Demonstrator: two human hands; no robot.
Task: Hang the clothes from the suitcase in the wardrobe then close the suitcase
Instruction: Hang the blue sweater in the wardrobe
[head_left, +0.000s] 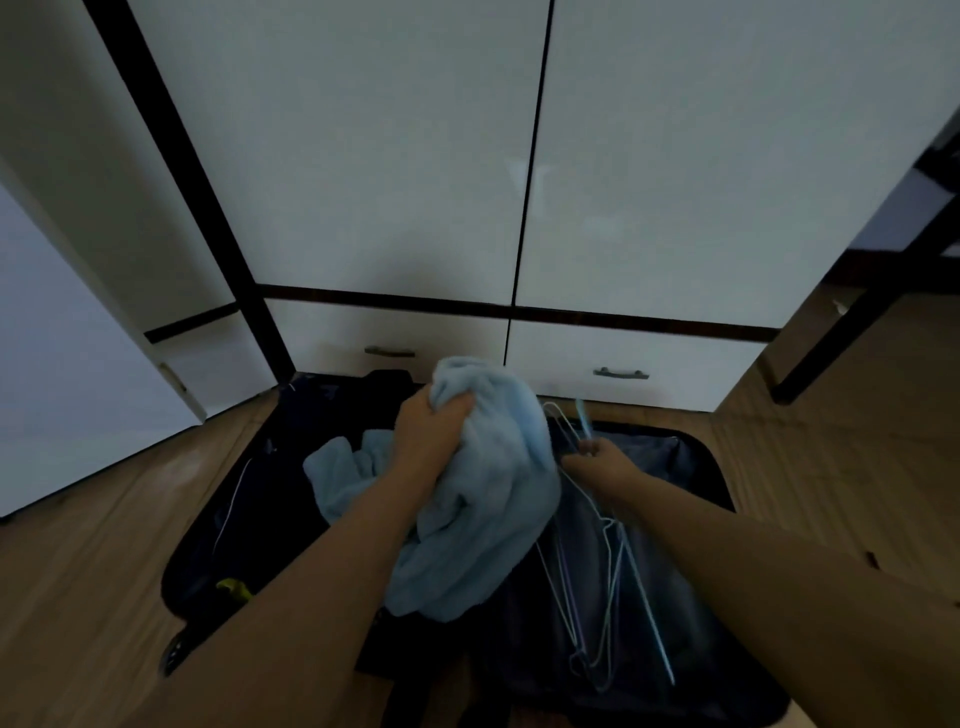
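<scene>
The left hand (434, 434) has its fingers clenched on a light blue garment (488, 499), holding it bunched above the open suitcase (696, 467) on the floor. To its right, the right hand (602, 462) pinches wire hangers (597, 571) over the suitcase's right half. On the far side, the white wardrobe (395, 156) has its doors closed.

Wardrobe doors (395, 156) stood shut, blocking the way in; drawers (623, 364) below shut too. Open suitcase (696, 467) lay on the floor (93, 571) hard against the drawers. Wire hangers (602, 597) cluttered its right half, a light blue garment (493, 493) bulked over the middle. Bare floor lay free on both sides.
</scene>
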